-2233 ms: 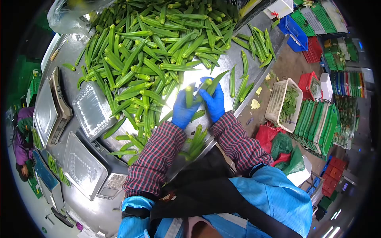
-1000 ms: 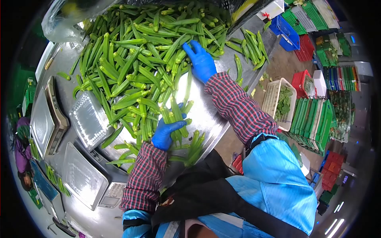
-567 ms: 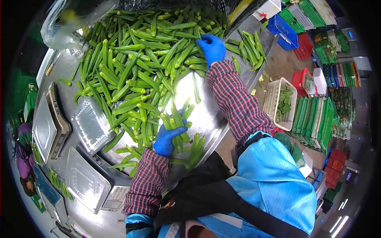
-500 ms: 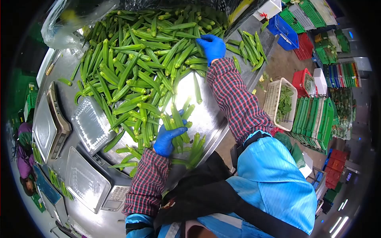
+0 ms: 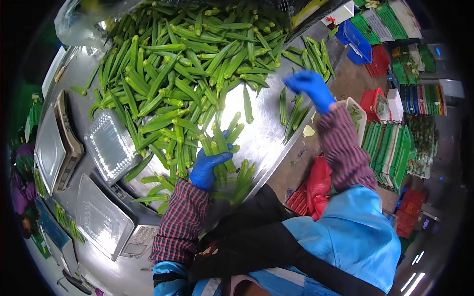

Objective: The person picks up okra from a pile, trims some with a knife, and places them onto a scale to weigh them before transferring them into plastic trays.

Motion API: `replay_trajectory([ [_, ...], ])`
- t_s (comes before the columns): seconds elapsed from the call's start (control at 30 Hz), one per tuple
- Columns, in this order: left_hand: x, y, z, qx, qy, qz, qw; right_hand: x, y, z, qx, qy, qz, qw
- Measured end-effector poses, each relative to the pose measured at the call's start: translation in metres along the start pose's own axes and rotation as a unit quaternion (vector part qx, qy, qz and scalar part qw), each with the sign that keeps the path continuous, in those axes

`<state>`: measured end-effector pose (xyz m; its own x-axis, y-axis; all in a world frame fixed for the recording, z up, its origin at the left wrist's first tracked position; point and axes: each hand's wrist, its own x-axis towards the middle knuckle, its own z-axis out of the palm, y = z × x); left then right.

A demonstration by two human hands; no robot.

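Okra pods (image 5: 168, 64) lie heaped over the metal table (image 5: 266, 133). My left hand (image 5: 210, 165), in a blue glove, is wrapped round several okra pods near the table's front edge. Over the right side of the table is my right hand (image 5: 311, 88), also blue-gloved and blurred by motion; its fingers are too smeared to read. Just below and left of it lie a few loose pods (image 5: 295, 116). A clear plastic tray (image 5: 111, 148) rests left of the heap.
Two scales with metal pans (image 5: 103, 217) stand on the left. A plastic bag (image 5: 79, 24) hangs at the upper left. Right of the table are a white basket (image 5: 363, 118), a blue crate (image 5: 354, 39) and stacked green crates (image 5: 387, 153). Another person (image 5: 22, 182) is at far left.
My right hand has moved right and slightly down, away from the heap. More loose pods now lie near the table's right edge. My left hand still holds its pods, almost unmoved.
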<state>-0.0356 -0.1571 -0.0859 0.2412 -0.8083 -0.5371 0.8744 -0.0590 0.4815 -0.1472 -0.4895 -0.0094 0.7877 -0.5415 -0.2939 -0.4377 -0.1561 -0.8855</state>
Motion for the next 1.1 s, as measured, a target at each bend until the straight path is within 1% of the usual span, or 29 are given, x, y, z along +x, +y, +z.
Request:
replay_trajectory([
  [0.03,0.000,0.001,0.000,0.008,0.002,0.000,1.000,-0.024,0.005,-0.019,-0.034,-0.088,0.091,0.991],
  [0.07,0.000,0.002,0.000,0.004,0.002,0.000,1.000,-0.046,0.022,-0.034,-0.028,-0.193,0.148,0.970],
  [0.1,0.001,0.003,0.001,0.008,-0.005,-0.003,1.000,-0.068,0.048,-0.047,-0.021,-0.294,0.203,0.934],
  [0.13,0.001,0.003,0.001,0.014,-0.012,-0.005,1.000,-0.089,0.077,-0.056,-0.240,-0.337,0.187,0.891],
  [0.17,0.002,0.003,0.001,0.013,-0.012,-0.004,1.000,-0.087,0.075,-0.053,-0.474,-0.296,0.112,0.822],
  [0.2,0.004,0.001,0.000,0.015,-0.013,-0.004,1.000,-0.084,0.070,-0.047,-0.676,-0.235,0.029,0.698],
  [0.23,0.005,-0.001,0.000,0.017,-0.014,-0.005,1.000,-0.068,0.059,-0.038,-0.580,-0.153,0.037,0.799],
  [0.27,0.004,-0.002,0.001,0.017,-0.012,-0.006,1.000,-0.044,0.047,-0.024,-0.467,-0.067,0.046,0.881],
  [0.3,0.003,-0.001,0.001,0.018,-0.015,-0.009,1.000,-0.024,0.038,-0.005,-0.457,-0.019,-0.069,0.887],
  [0.33,0.002,-0.001,0.002,0.020,-0.018,-0.012,1.000,-0.003,0.032,0.015,-0.439,0.031,-0.181,0.880],
  [0.4,-0.004,0.001,0.005,0.029,-0.005,-0.006,1.000,0.045,0.037,0.053,-0.409,0.067,-0.311,0.855],
  [0.43,-0.008,0.002,0.005,0.032,0.008,0.000,0.999,0.060,0.041,0.066,-0.405,0.067,-0.313,0.857],
  [0.5,-0.013,0.005,0.003,0.038,0.020,0.012,0.999,0.081,0.047,0.087,-0.509,0.146,-0.327,0.783],
  [0.53,-0.016,0.006,0.001,0.041,0.029,0.022,0.999,0.083,0.047,0.091,-0.506,0.143,-0.332,0.783],
  [0.6,-0.020,0.007,-0.002,0.034,0.035,0.031,0.998,0.077,0.049,0.092,-0.459,0.078,-0.240,0.852],
  [0.67,-0.021,0.006,-0.006,0.024,0.036,0.040,0.998,0.065,0.049,0.088,-0.471,0.076,-0.258,0.840],
  [0.73,-0.020,0.005,-0.013,0.030,0.020,0.027,0.999,0.053,0.026,0.084,-0.466,0.002,-0.280,0.839],
  [0.77,-0.020,0.005,-0.013,0.026,0.022,0.029,0.999,0.051,0.009,0.083,-0.490,-0.026,-0.286,0.823],
  [0.8,-0.020,0.006,-0.011,0.026,0.020,0.029,0.999,0.056,-0.004,0.085,-0.490,-0.028,-0.285,0.823],
  [0.87,-0.018,0.008,-0.008,0.030,0.017,0.026,0.999,0.081,-0.019,0.094,-0.488,-0.034,-0.440,0.754],
  [0.9,-0.017,0.009,-0.006,0.040,0.017,0.029,0.999,0.095,-0.021,0.103,-0.487,-0.032,-0.439,0.755],
  [0.97,-0.017,0.009,-0.006,0.051,0.019,0.030,0.998,0.116,-0.023,0.121,-0.538,-0.020,-0.523,0.660],
  [1.0,-0.018,0.009,-0.007,0.042,0.018,0.028,0.999,0.117,-0.022,0.122,-0.537,-0.021,-0.523,0.662],
  [1.07,-0.021,0.009,-0.010,0.026,0.021,0.032,0.999,0.120,-0.024,0.122,-0.588,-0.088,-0.467,0.654],
  [1.1,-0.023,0.009,-0.010,0.025,0.021,0.034,0.999,0.114,-0.027,0.123,-0.609,-0.103,-0.442,0.651],
])
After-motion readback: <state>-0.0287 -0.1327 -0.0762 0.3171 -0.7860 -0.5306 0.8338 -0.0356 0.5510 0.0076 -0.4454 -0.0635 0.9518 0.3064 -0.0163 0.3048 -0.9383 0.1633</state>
